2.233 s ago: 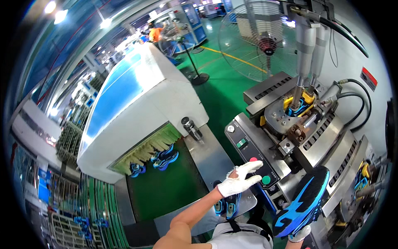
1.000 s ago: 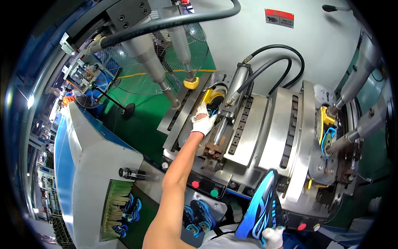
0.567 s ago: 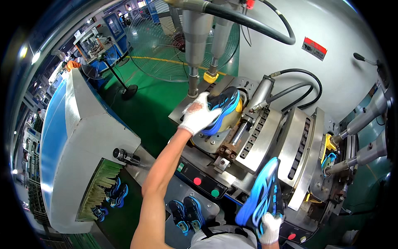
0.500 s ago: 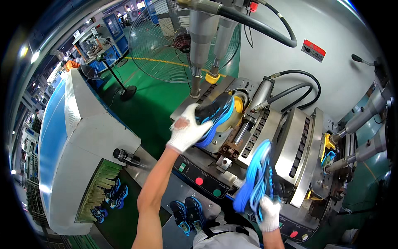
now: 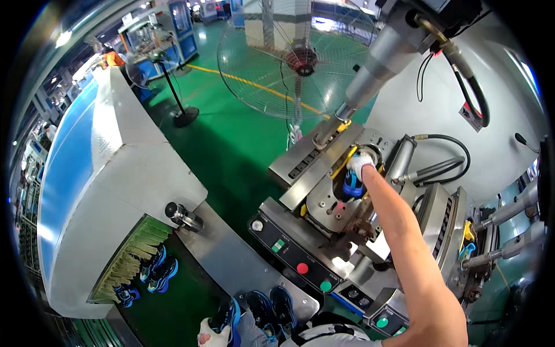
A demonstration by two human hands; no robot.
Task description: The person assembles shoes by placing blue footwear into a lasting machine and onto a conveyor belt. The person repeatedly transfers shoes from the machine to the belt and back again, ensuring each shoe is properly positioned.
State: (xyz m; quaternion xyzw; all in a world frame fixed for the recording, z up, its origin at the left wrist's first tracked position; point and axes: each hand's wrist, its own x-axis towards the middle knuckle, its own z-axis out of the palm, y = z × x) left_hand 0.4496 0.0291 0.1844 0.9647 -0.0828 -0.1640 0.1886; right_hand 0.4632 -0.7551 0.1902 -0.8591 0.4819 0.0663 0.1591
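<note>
At the lower edge, my left hand (image 5: 211,334), in a white glove with a worn reddish patch, is closed on a black and blue sports shoe (image 5: 232,317). That shoe is beside a pair of like shoes (image 5: 281,305) on the metal ledge. My right hand (image 5: 361,164), also gloved, reaches far into the metal press (image 5: 330,202). Its fingers are wrapped about another blue and black shoe (image 5: 353,185), set down between the press's plates. The hand covers much of this shoe's upper part.
A big wire fan (image 5: 300,61) stands beyond the press. Buttons line the black control panel (image 5: 289,254) at its front. To the left, a conveyor under a grey hood (image 5: 130,173) carries several shoes (image 5: 162,270) near a fringed opening. A metal cylinder (image 5: 376,63) slants above the press.
My left hand has come down from the press to the ledge with a shoe. My right hand has swung from the lower right up into the press with the other shoe. The view has shifted.
</note>
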